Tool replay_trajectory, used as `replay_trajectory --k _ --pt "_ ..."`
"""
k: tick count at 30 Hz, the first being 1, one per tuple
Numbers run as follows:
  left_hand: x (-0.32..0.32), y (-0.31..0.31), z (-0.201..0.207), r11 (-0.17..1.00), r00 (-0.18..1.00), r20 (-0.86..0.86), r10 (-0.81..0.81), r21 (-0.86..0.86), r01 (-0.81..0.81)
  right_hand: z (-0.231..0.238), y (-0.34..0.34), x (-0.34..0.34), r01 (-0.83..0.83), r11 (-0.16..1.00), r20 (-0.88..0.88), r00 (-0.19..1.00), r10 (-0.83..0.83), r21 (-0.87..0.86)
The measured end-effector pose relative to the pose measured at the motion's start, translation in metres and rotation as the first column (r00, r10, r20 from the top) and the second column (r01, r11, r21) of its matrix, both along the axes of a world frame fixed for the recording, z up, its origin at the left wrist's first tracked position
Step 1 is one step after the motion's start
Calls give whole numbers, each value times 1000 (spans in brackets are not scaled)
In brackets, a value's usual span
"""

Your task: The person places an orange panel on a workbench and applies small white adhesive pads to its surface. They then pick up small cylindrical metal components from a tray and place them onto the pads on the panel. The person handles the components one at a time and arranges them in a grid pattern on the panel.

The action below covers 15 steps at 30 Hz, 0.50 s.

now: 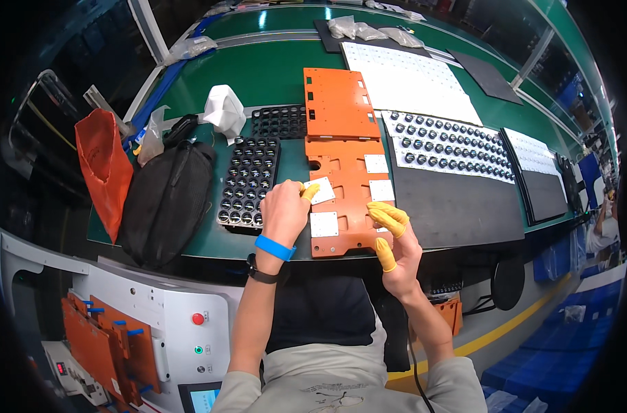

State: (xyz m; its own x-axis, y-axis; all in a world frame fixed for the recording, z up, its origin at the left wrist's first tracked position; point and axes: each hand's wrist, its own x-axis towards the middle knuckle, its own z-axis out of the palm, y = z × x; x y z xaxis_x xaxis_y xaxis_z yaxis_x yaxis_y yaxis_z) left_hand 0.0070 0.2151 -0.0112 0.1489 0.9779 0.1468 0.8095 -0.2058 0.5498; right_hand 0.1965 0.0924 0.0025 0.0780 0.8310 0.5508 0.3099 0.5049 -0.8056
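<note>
My left hand [286, 208], with yellow finger cots, pinches a small white square plate [321, 192] over the left side of an orange fixture [346, 206]. The plate sits tilted against the fixture's edges; whether it rests in its recess I cannot tell. Three more white plates lie flat on the fixture: a far right plate [376, 164], a middle right plate [381, 190] and a near left plate [323, 224]. Over the fixture's near right corner is my right hand [401, 253], also in yellow finger cots, its thumb and fingers apart and nothing between them.
Left of the fixture stands a black tray [259, 195] of round lens-like parts. Behind is an orange cover plate [339, 103]. White panels with black round parts [451, 146] lie on black foam [458, 206] at right. A black bag [167, 206] and an orange pouch [103, 168] sit left.
</note>
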Motion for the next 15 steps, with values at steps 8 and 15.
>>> replay_trajectory --k 8,15 --pt "-13 -3 22 999 1000 -7 -24 48 24 -8 -3 3 12 999 -13 1000 -12 -43" --pt "-22 -57 16 687 159 963 218 -267 676 12 15 -12 1 1000 143 990 -1 3"
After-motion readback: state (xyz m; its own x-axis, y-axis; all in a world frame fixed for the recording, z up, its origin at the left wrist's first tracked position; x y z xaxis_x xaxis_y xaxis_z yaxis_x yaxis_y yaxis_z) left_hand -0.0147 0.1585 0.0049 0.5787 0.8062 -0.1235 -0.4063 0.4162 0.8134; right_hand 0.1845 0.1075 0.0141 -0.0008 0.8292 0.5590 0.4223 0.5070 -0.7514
